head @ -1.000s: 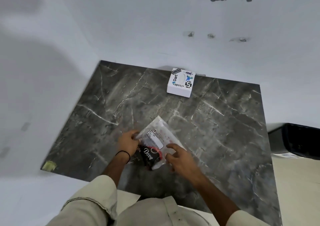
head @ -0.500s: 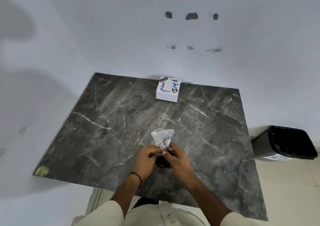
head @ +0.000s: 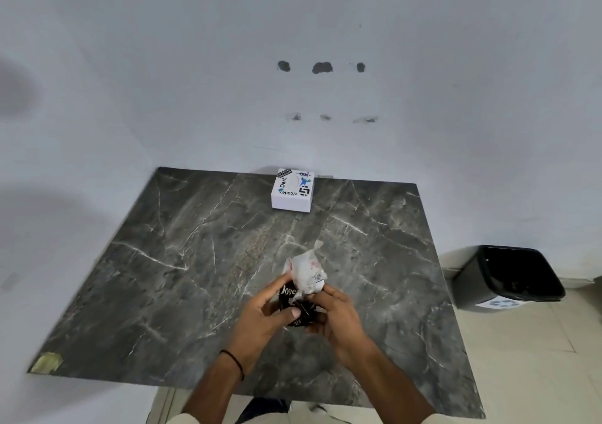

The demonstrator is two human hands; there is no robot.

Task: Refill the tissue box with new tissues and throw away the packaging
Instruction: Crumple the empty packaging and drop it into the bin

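A crumpled plastic tissue packaging (head: 303, 280), clear on top and black with white lettering below, is bunched between both my hands above the near middle of the dark marble table (head: 182, 280). My left hand (head: 264, 316) grips its black lower part from the left, thumb across it. From the right, my right hand (head: 335, 316) curls its fingers round the same wad. A white tissue box (head: 292, 192) covered in stickers stands at the table's far edge against the wall.
A black waste bin (head: 511, 277) lined with a black bag stands on the tiled floor to the right of the table. A yellowish scrap (head: 47, 362) sits at the table's near left corner. White walls bound the table behind and to the left.
The flat packaging has been lifted and scrunched into a wad between both hands. The view has pulled back, so the bin shows more fully at the right.
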